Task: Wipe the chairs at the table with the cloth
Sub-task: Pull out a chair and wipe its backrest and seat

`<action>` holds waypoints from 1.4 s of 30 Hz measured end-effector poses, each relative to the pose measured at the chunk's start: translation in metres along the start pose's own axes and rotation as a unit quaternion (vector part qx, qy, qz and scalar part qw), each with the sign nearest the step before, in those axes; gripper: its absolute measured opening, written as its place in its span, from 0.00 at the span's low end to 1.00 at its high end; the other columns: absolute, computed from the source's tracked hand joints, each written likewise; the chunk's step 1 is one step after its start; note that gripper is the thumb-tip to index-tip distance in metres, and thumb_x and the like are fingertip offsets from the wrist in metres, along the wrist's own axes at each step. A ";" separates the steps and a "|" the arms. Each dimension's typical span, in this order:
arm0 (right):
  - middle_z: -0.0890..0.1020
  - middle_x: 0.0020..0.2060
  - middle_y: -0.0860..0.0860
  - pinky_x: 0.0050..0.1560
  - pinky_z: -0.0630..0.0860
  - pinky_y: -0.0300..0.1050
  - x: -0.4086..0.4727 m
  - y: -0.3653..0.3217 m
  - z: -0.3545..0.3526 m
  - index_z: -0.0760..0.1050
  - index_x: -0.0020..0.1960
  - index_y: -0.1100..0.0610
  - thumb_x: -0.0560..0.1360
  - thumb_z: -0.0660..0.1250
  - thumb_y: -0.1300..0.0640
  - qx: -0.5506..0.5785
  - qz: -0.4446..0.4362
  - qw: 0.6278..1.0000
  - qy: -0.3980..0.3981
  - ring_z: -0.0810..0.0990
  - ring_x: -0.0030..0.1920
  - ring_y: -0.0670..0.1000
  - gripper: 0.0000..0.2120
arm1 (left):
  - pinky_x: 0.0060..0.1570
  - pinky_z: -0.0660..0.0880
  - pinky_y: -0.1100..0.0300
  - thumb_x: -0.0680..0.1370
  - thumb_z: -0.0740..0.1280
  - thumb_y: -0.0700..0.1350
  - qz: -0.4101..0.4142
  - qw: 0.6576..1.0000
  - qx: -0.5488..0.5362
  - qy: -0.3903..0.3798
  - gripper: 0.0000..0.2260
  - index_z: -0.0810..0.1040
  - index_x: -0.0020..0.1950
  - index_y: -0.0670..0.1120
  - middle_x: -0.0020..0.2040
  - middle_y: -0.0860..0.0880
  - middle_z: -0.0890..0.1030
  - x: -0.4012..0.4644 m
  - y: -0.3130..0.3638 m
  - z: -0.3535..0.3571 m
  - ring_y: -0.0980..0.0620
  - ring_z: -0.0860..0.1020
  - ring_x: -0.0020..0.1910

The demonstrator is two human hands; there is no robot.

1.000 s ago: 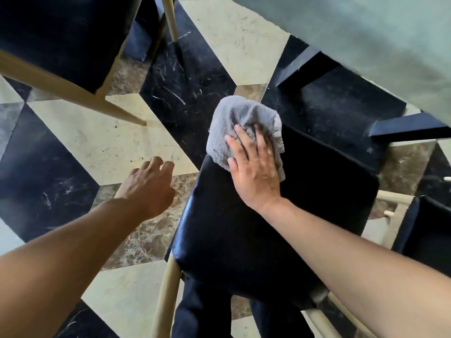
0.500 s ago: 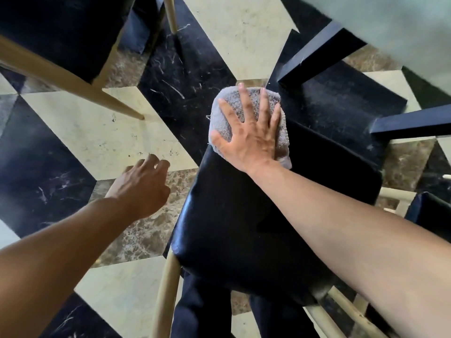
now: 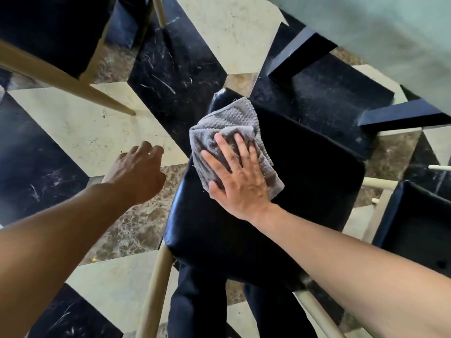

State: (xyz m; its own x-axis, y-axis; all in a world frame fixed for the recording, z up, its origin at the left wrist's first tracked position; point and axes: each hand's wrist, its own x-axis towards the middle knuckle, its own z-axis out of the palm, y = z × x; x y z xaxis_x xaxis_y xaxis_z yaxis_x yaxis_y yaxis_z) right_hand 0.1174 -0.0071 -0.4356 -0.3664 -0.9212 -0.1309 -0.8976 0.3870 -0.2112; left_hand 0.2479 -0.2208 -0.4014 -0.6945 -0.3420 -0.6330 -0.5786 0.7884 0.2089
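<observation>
A grey cloth (image 3: pixel 229 123) lies folded on the black padded seat (image 3: pixel 305 181) of the chair below me. My right hand (image 3: pixel 238 178) presses flat on the cloth with fingers spread, near the seat's left front part. My left hand (image 3: pixel 135 170) hovers over the floor to the left of the seat, fingers loosely curled, holding nothing. The chair's pale wooden legs (image 3: pixel 156 293) show under the seat.
A second black-seated chair (image 3: pixel 48 30) with pale legs stands at the upper left, a third (image 3: pixel 415 230) at the right edge. The table's pale top (image 3: pixel 378 28) and dark base (image 3: pixel 317 93) fill the upper right. The floor has black, cream and brown tiles.
My right hand has pulled the cloth back from the seat's front corner toward me along the seat. My left hand has stayed almost still beside the chair.
</observation>
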 end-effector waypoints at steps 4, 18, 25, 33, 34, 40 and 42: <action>0.55 0.82 0.57 0.78 0.50 0.68 0.027 0.023 -0.005 0.61 0.80 0.46 0.79 0.60 0.40 0.005 0.005 1.000 0.012 0.49 0.81 0.64 0.31 | 0.60 0.69 0.45 0.76 0.66 0.46 0.009 1.000 0.018 0.010 0.20 0.70 0.67 0.44 0.61 0.41 0.74 0.001 0.008 0.002 0.40 0.72 0.61; 0.74 0.68 0.53 0.73 0.60 0.60 0.147 0.036 -0.010 0.68 0.71 0.45 0.78 0.54 0.38 0.020 0.263 0.965 0.013 0.69 0.70 0.59 0.25 | 0.64 0.68 0.44 0.76 0.64 0.46 -0.008 1.000 0.006 0.024 0.21 0.69 0.68 0.43 0.64 0.40 0.73 -0.017 -0.003 0.013 0.39 0.71 0.63; 0.70 0.73 0.54 0.77 0.53 0.63 0.138 0.013 -0.011 0.67 0.75 0.49 0.80 0.54 0.46 -0.032 0.210 0.977 -0.010 0.64 0.76 0.60 0.24 | 0.63 0.67 0.44 0.76 0.65 0.45 -0.019 0.999 -0.016 0.026 0.21 0.69 0.69 0.42 0.64 0.40 0.72 -0.028 0.008 0.012 0.39 0.71 0.64; 0.72 0.74 0.56 0.76 0.56 0.67 0.014 -0.035 0.018 0.71 0.75 0.49 0.81 0.63 0.51 0.017 -0.044 0.999 -0.006 0.63 0.77 0.63 0.22 | 0.58 0.70 0.45 0.77 0.64 0.45 -0.020 0.999 -0.021 0.031 0.18 0.70 0.66 0.44 0.58 0.42 0.74 -0.025 0.019 0.014 0.41 0.74 0.58; 0.72 0.74 0.55 0.77 0.56 0.66 0.015 -0.027 0.017 0.70 0.76 0.49 0.82 0.62 0.50 0.011 -0.068 0.998 -0.011 0.63 0.77 0.62 0.23 | 0.58 0.70 0.46 0.77 0.64 0.45 -0.019 0.999 -0.015 0.028 0.18 0.69 0.66 0.45 0.58 0.43 0.74 -0.025 0.021 0.014 0.42 0.74 0.58; 0.70 0.75 0.54 0.79 0.54 0.63 0.051 0.032 0.007 0.67 0.77 0.52 0.84 0.55 0.49 -0.004 -0.086 0.996 0.005 0.63 0.78 0.60 0.22 | 0.56 0.73 0.46 0.78 0.63 0.47 -0.003 1.000 0.022 0.015 0.17 0.70 0.66 0.45 0.56 0.43 0.75 -0.027 0.020 0.003 0.41 0.75 0.57; 0.69 0.76 0.55 0.79 0.53 0.64 0.061 0.054 0.000 0.66 0.77 0.53 0.84 0.54 0.49 -0.007 -0.029 0.999 0.028 0.62 0.78 0.61 0.23 | 0.57 0.73 0.45 0.77 0.63 0.47 0.008 0.999 0.043 0.008 0.17 0.70 0.65 0.44 0.56 0.43 0.75 -0.025 0.023 -0.001 0.41 0.75 0.57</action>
State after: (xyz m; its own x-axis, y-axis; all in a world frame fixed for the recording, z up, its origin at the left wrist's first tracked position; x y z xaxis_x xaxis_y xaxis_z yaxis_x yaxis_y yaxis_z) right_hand 0.0464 -0.0421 -0.4551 -0.3272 -0.9428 -0.0643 -0.9206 0.3334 -0.2033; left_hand 0.2515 -0.1942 -0.3797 -0.7103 -0.3366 -0.6182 -0.5292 0.8344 0.1537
